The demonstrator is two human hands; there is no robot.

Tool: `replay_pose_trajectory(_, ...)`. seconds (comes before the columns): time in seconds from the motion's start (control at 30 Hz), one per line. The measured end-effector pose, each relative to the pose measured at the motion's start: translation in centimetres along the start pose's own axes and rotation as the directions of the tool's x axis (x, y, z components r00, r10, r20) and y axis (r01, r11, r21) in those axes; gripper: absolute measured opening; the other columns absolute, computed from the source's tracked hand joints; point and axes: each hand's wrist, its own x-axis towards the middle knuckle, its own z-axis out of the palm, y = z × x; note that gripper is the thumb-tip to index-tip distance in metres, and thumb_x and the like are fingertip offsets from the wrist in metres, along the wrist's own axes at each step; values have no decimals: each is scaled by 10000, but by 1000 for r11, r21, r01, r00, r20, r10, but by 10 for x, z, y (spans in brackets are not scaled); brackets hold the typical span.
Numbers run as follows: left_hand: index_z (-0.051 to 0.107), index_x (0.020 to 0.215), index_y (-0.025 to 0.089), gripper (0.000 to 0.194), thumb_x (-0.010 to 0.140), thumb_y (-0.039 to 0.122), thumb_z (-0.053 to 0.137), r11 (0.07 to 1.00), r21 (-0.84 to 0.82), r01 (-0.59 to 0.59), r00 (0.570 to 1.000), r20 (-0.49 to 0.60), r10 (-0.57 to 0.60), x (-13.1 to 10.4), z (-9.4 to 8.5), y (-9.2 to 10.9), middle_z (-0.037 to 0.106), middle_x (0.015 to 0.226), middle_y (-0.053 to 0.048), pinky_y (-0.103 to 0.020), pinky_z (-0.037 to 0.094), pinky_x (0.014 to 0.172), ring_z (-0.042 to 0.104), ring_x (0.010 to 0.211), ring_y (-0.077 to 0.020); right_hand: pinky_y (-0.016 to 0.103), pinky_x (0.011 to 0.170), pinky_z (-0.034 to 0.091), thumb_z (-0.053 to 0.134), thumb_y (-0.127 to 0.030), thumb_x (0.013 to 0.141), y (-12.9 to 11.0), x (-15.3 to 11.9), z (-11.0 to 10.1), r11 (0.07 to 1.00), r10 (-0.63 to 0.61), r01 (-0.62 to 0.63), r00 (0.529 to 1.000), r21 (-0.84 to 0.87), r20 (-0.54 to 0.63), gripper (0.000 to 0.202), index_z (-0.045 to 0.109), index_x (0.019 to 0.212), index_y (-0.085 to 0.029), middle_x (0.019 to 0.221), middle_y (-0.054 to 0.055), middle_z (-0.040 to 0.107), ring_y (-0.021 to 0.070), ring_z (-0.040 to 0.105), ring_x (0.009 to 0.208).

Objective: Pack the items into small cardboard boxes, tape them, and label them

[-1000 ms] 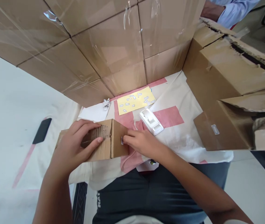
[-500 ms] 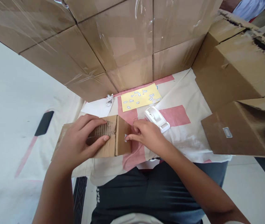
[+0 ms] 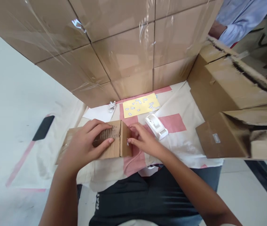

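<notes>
My left hand [image 3: 85, 146] lies over the top of a cardboard box [image 3: 113, 150], thumb and fingers apart and curved onto it, holding it against the cloth. Torn, ribbed cardboard shows on that top between thumb and fingers. At the box's right end is my right hand [image 3: 145, 139], open, with its thumb on a small white paper label [image 3: 128, 143] against the end face. The right fingers reach toward the far edge of that face. The thumb partly covers the label. Just beyond the right hand stands a white tape dispenser [image 3: 156, 126].
A yellow sheet [image 3: 141, 105] bears several small labels. Beside it lie a white sheet [image 3: 99, 112] and crumpled scraps [image 3: 112, 106]. Stacked, wrapped cartons [image 3: 131, 59] wall the back. An open box [image 3: 222, 135] stands right, a black phone-like object [image 3: 43, 128] left. A person's sleeve [image 3: 243, 18] shows top right.
My right fingers have straightened from a curl and spread toward the box's far edge, the thumb staying at the label. My left hand keeps its hold. The camera view has shifted slightly.
</notes>
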Motion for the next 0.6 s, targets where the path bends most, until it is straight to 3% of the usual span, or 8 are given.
replay_pose_trajectory(0.13,635,1184,280,305,960,483,594,997,-76,-3,1000,-28,1,-8,4,-15,648,1149,-39,-331,498,840,648,993,-224,373,1033,485,711,-230,896,5,-3,-5,997,-13,4,993,75,121,746,361,1553,-263,1508,110,496,229,588,1235)
replay_pose_trajectory(0.2,636,1178,299,289,964,487,585,990,-138,-16,999,-37,11,-11,11,-25,653,1168,-32,-338,492,883,643,1042,-229,422,1184,379,825,-342,814,2,-8,-6,997,-82,79,958,20,274,1081,145,1653,-277,1673,132,279,289,384,1483)
replay_pose_trajectory(0.27,643,1164,304,283,963,495,585,983,-181,-16,999,-47,8,-10,17,-31,661,1176,-32,-344,492,909,639,1064,-231,492,1252,276,932,-459,656,-4,-13,-2,989,-72,111,941,-99,331,1413,-39,1667,-273,1725,156,99,351,169,1581)
replay_pose_trajectory(0.33,653,1145,299,284,958,503,588,978,-208,-7,999,-50,-4,-8,19,-30,675,1163,-38,-348,504,902,644,1056,-234,556,1243,270,972,-525,532,-11,-18,11,972,-31,81,975,-221,221,1565,-86,1658,-272,1708,188,109,399,145,1576)
replay_pose_trajectory(0.4,666,1108,289,267,957,493,583,976,-219,-13,998,-70,-3,-10,16,-24,688,1137,-49,-357,522,885,655,1037,-241,558,1192,355,977,-548,476,-18,-23,26,962,-18,37,997,-269,75,1535,31,1654,-279,1628,190,276,409,294,1510)
replay_pose_trajectory(0.47,667,1044,282,190,952,427,588,975,-215,-53,983,-184,13,-19,10,-19,685,1102,-57,-392,535,893,659,1013,-251,511,1131,437,978,-533,439,-25,-33,37,963,-29,20,999,-269,-29,1419,206,1602,-275,1499,156,424,385,449,1394)
replay_pose_trajectory(0.53,640,997,288,86,923,317,608,975,-193,-110,921,-389,26,-38,3,-22,657,1066,-55,-444,544,887,654,974,-261,470,1093,473,976,-499,416,-31,-51,38,965,-58,20,989,-261,-138,1319,303,1528,-270,1401,125,490,360,534,1295)
replay_pose_trajectory(0.6,598,997,305,156,865,226,622,976,-183,-117,847,-532,2,-62,-3,-36,628,1029,-46,-481,557,830,646,934,-276,447,1070,488,963,-451,416,-37,-84,28,964,-111,41,960,-264,-257,1239,335,1470,-279,1358,111,514,352,573,1242)
